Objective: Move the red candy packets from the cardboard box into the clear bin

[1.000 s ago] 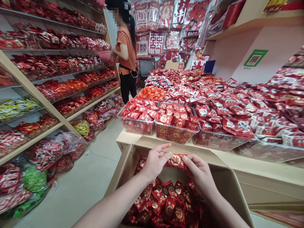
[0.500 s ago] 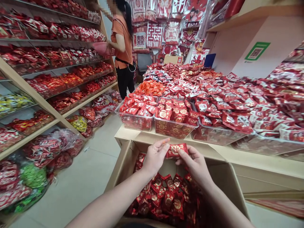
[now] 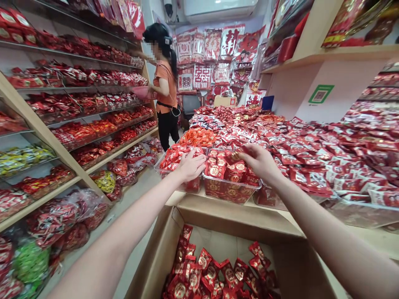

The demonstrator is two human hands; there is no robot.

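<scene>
My left hand (image 3: 190, 166) lies with its fingers stretched out over the left clear bin, its fingertips by the edge of the middle bin (image 3: 232, 192). In my right hand (image 3: 258, 162), thumb and fingers are pinched on a red and gold wrapped candy (image 3: 234, 156), partly hidden by the fingers, above the middle bin. That bin holds rows of red wrapped candies (image 3: 216, 171) with round gold prints. Below my arms stands an open cardboard box (image 3: 237, 211) with many loose red wrapped candies (image 3: 212, 272) at its bottom.
Bins of red packets (image 3: 311, 166) cover the counter to the right and back. Shelves of packets (image 3: 77, 79) line the left wall, with filled plastic bags (image 3: 59, 211) on the floor. A person in an orange shirt (image 3: 165, 85) stands by the shelves, holding a pink basin (image 3: 141, 92).
Both hands have moved forward from above the box to the bins. My left hand has let go of the candy and spread its fingers. The view has tilted up.
</scene>
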